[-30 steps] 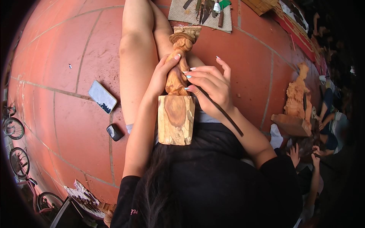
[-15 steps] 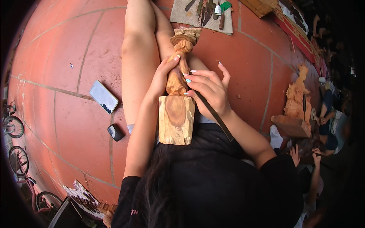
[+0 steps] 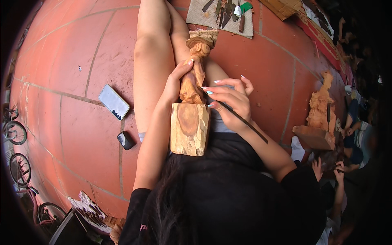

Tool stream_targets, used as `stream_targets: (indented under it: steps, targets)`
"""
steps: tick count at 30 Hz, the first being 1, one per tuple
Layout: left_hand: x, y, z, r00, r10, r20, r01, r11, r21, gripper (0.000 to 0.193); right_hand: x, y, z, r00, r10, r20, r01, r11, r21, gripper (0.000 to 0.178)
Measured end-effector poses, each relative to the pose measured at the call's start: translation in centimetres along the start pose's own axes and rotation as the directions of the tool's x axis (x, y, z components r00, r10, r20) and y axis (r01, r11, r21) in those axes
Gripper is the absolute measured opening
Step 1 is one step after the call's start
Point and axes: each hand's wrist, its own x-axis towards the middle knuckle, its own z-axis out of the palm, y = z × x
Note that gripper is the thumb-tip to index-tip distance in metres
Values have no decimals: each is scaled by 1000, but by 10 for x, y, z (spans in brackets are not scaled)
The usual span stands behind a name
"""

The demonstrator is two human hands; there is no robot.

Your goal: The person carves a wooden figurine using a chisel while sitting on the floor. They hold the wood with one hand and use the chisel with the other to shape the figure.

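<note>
A carved wooden figure (image 3: 191,85) lies along my lap, its thick block base (image 3: 190,130) towards my body and its flat-topped head end pointing away. My left hand (image 3: 176,81) is closed round the figure's left side, its thumb across the upper part. In my right hand (image 3: 234,105) a thin, dark, flat carving tool (image 3: 251,127) is pinched between thumb and fingers. The tool's tip reaches the figure's right side just above the base. Its far end slants back over my right forearm.
Several carving tools (image 3: 224,12) lie on a mat beyond my legs. A phone (image 3: 113,102) and a small black case (image 3: 126,140) rest on the red tiles at left. Another wooden carving (image 3: 322,108) stands at right, near other people's hands (image 3: 317,168). Bicycles stand far left.
My right hand has shifted slightly right and down, and the tool has turned, so its rear end lies farther right and looks narrower. The left hand keeps its hold on the figure.
</note>
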Motion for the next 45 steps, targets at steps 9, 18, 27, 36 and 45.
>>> stream_targets:
  steps: [9,18,27,36,45]
  targets:
    - [-1,2,-2,999,-53,-3,52,993,-103,39,10,2,8,1000,-25,12,25,1000,7,12]
    - [2,2,-4,999,-37,12,39,985,-165,37,19,5,4,995,-103,-5,103,994,-48,14]
    - [2,2,-7,1000,-27,-9,26,991,-133,36,14,-7,-5,996,-78,39,82,991,-102,14]
    - [1,3,-7,1000,-21,-3,20,995,-97,37,10,-12,-5,999,-5,43,7,999,-46,18]
    - [-1,5,-3,999,-38,-30,34,989,-141,39,12,-9,5,999,-27,30,29,998,-50,17]
